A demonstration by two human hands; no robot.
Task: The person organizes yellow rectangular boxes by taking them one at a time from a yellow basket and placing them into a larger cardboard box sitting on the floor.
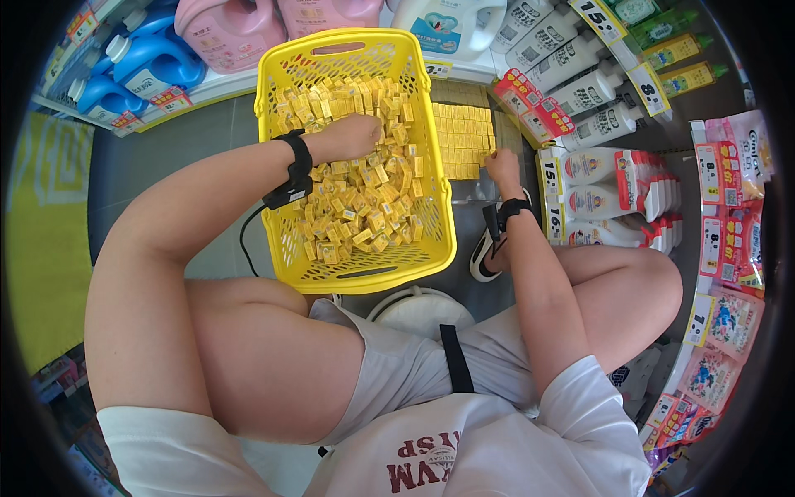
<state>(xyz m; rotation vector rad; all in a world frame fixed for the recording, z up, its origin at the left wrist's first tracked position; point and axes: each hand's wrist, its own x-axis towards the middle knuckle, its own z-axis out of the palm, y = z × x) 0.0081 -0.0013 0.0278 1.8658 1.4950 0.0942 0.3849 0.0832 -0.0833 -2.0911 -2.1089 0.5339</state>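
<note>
A yellow plastic shopping basket (440, 242) stands before me, holding a loose heap of small yellow boxes (372, 205). Over that heap is my left hand (351, 135), its fingers curled downward; whether it grips a box is hidden. To the basket's right, similar small yellow boxes (463, 133) lie in close, even rows. My right hand (502, 166) is at the lower right corner of these rows, fingertips near the end boxes; what lies between them cannot be made out. Each wrist wears a black strap with a small device.
Shelves with blue jugs (152, 65), pink jugs (230, 31) and a white jug (448, 25) run behind the basket. White bottles (596, 127) and spray bottles (596, 202) line the right side. A round white stool (422, 310) is below the basket; a black cable hangs at its left.
</note>
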